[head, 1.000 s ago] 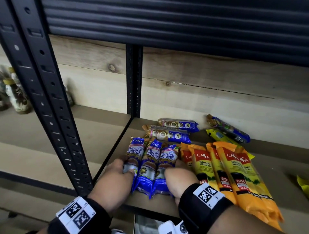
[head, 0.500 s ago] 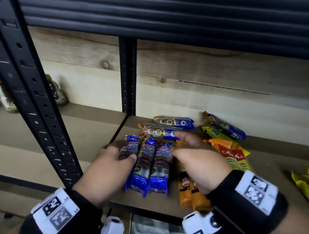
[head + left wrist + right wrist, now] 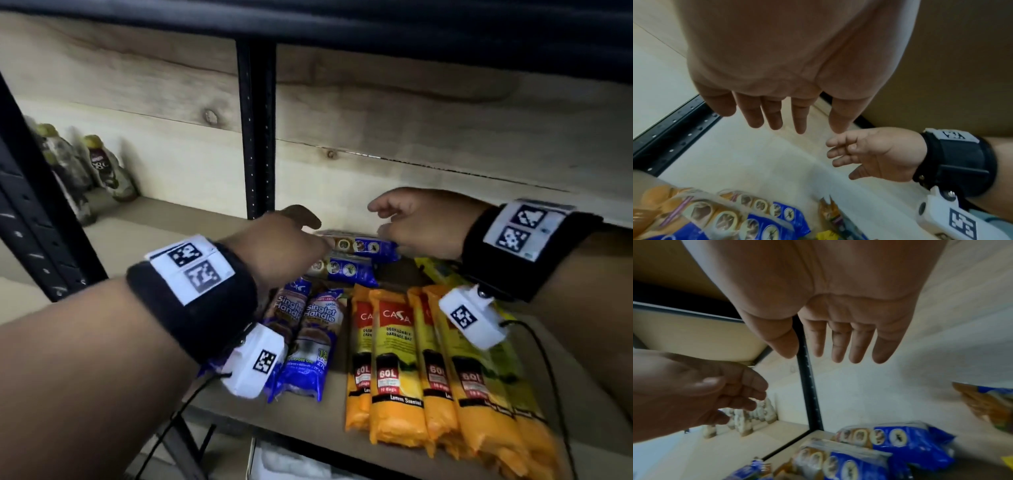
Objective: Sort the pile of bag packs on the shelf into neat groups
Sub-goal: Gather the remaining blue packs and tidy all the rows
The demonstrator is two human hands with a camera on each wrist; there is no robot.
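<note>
Moved: both hands up off the front packs, now at the rear.
Left hand [image 3: 281, 240]: fingers apart, above the two blue-and-gold circle-print packs [image 3: 356, 255].
Right hand [image 3: 421, 222]: fingers loose, holding nothing, just right of them.

Both forearms reached forward side by side, each wrapped at the wrist in a black band bearing 2 white square-patterned tags. The left hand [image 3: 284, 240] was held palm-down, its 4 fingers [image 3: 774, 116] and thumb extended and slightly spread, gripping nothing. The right hand [image 3: 421, 222] sat just beside it, apart and a little farther forward, its fingers [image 3: 840, 344] likewise straight and loosely parted, thumb out to the side, empty. The 2 hands' fingertips pointed toward each other without touching.
</note>
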